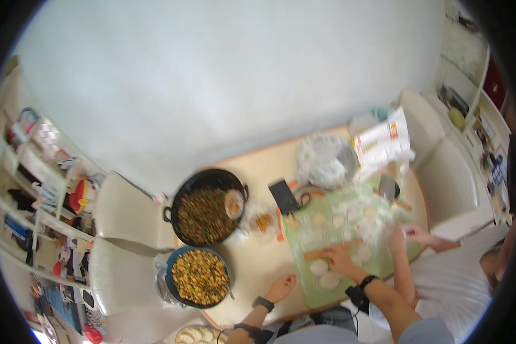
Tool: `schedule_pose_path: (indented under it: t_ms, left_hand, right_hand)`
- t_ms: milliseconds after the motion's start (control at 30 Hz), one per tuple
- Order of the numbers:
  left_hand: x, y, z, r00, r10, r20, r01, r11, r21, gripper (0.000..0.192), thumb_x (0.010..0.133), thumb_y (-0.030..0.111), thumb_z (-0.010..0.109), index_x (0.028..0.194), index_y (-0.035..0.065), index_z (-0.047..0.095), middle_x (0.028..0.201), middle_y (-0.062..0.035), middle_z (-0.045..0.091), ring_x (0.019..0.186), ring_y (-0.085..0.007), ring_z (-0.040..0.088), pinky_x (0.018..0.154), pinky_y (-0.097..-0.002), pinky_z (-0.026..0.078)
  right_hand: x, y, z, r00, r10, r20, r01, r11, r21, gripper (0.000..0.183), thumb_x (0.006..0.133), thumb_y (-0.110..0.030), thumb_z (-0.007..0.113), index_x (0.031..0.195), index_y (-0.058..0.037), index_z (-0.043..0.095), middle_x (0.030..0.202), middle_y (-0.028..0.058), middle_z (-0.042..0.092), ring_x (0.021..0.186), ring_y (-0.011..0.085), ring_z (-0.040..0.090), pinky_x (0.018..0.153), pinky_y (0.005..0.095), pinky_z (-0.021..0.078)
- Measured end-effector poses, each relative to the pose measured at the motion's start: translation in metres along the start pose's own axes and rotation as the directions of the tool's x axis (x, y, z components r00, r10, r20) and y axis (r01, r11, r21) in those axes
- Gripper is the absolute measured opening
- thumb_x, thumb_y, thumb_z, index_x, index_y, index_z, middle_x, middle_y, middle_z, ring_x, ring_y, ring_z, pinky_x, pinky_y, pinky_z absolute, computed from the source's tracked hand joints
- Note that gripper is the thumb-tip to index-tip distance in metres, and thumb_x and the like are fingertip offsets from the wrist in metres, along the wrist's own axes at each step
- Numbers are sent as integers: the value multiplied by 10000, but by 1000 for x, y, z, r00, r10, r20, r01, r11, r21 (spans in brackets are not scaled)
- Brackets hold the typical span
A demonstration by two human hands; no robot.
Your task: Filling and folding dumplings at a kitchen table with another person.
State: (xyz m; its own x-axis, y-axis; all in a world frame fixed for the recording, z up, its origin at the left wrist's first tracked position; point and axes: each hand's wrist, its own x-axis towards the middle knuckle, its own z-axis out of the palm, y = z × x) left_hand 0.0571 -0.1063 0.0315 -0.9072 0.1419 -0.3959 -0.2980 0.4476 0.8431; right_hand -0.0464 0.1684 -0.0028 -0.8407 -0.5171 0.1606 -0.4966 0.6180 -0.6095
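My right hand (339, 261) reaches over the green pastry mat (305, 284) and touches a wooden rolling pin (333, 249); whether its fingers are closed round the pin is unclear. Two flat dough rounds (329, 281) lie just below it on the mat. My left hand (281, 288) rests near the table's front edge, left of the mat, its fingers curled; I cannot tell if it holds anything. More pieces of dough (320, 220) lie on the floured mat. Farther left stand a black wok (167, 214) with a chopped dark filling and a blue pan (168, 275) with a yellow and green filling.
Another person's hands (397, 238) work at the mat's right side. A flour-dusted metal bowl (327, 161), a flour bag (382, 139), a dough scraper (388, 187) and a black power bank or phone (284, 197) are at the back. A tray of dumplings (195, 335) stands at the bottom.
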Motion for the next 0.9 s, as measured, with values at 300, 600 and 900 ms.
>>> schedule_pose_path:
  t_ms: [300,600,900]
  left_hand:
    - [-26,-203,35,962,-109,-249,49,971,-235,502,896,296,589,1321,42,505,1102,-129,658,969,-253,616,846,-354,504]
    - [-65,-111,13,937,-276,-217,182,911,-371,393,935,330,551,1173,16,557,1003,-77,645,910,-172,611,839,-293,484]
    - [-19,-1,29,984,-63,-169,3,943,-334,358,941,226,565,1215,4,502,1050,-98,626,946,-187,601,856,-311,479]
  right_hand:
    - [-15,17,-12,989,-140,-37,139,990,-35,213,749,-54,617,952,-72,678,1235,200,567,1063,366,572,940,445,448]
    - [16,-9,-42,978,121,167,15,765,-644,192,803,-150,554,987,-102,583,915,115,652,890,291,627,807,435,460]
    - [16,15,-30,999,-35,-17,22,869,-494,208,792,-105,539,977,-94,634,946,88,609,916,269,594,820,416,448]
